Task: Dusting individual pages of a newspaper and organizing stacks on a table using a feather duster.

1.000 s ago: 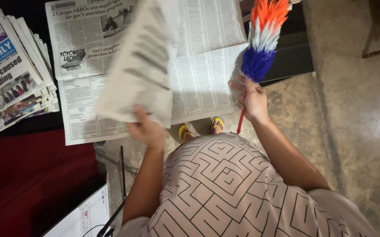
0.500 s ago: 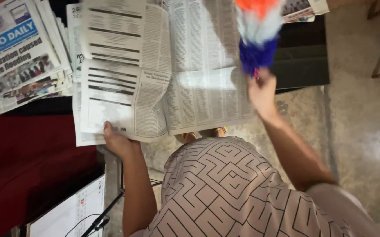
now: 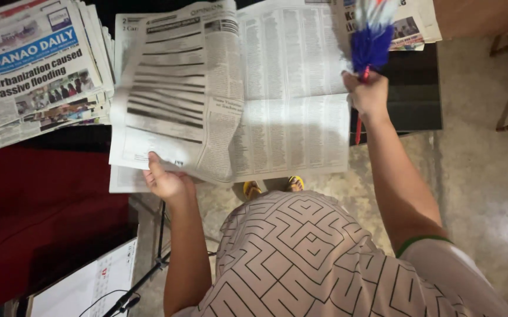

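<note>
Newspaper (image 3: 254, 117) is spread open on the counter (image 3: 418, 105), its lower-left page pinched by the left hand (image 3: 169, 182); feather duster (image 3: 368, 44) is clenched in the right hand (image 3: 368, 94). Stacked papers (image 3: 36, 70) crowd the left edge.

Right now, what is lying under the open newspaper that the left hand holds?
Under the open newspaper, another newspaper sheet shows past its lower left edge, beside the left hand. A dark surface shows at its right side. Anything else beneath is covered.
</note>
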